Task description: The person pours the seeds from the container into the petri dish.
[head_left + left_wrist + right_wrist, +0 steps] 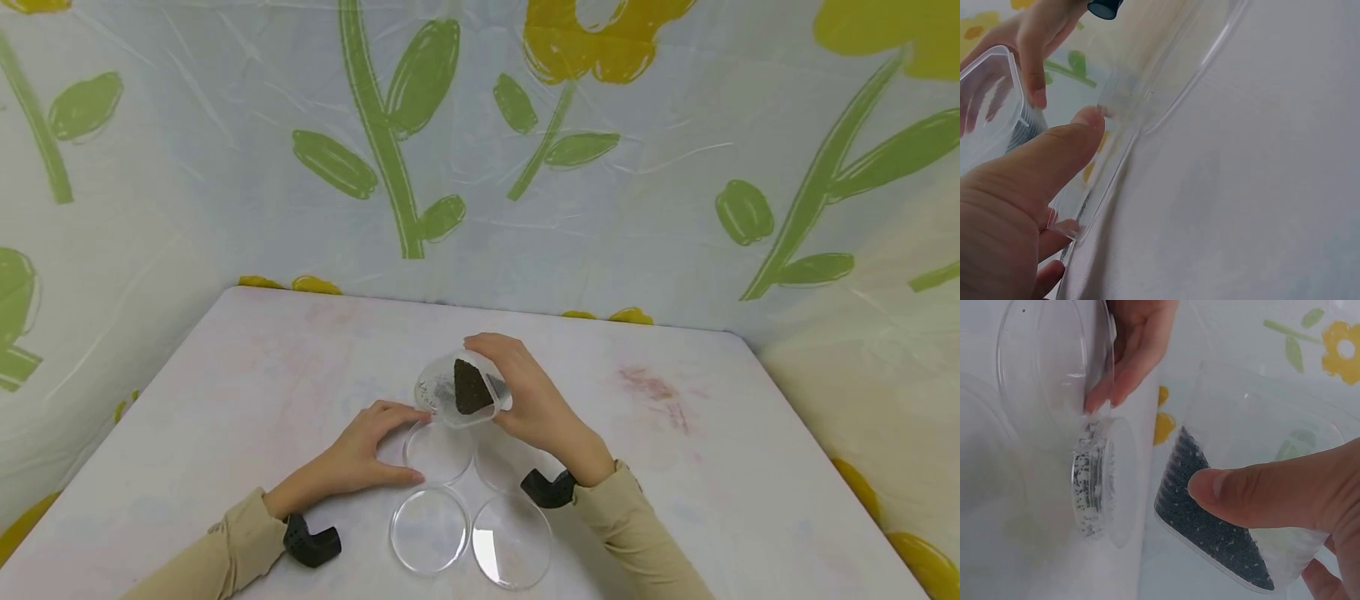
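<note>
My right hand (528, 400) grips a clear plastic tub (442, 408), tilted, with dark granules (471, 388) gathered on one side. The right wrist view shows the thumb pressed on the tub's wall over the granules (1210, 519). Just behind the tub's near side, a clear round dish with black specks (1088, 487) stands on the table. My left hand (367, 454) spans an adjacent clear petri dish (438, 454), thumb at one side of its rim and fingertips at the other. In the left wrist view, the left thumb (1054, 150) touches that dish's edge.
More clear round dishes lie close together: one at front left (429, 531), one at front right (512, 543), one partly under the right forearm (498, 462). The pale table (262, 400) meets a flower-printed cloth (480, 250) at its back edge.
</note>
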Demonstrator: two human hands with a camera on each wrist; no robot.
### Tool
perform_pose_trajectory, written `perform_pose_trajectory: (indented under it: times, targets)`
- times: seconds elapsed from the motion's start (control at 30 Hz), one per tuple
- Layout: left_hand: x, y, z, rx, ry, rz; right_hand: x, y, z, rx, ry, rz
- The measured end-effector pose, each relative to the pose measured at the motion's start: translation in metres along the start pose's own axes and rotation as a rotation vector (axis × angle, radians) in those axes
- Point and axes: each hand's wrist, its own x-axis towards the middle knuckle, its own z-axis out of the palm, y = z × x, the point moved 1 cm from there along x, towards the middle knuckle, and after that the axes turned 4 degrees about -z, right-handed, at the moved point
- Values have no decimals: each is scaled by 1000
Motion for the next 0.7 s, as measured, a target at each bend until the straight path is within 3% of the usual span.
perform_pose_trajectory:
  times: [0.7]
  targets:
    - [0,2,3,31,48,7,1,-4,8,-124,-61,-43]
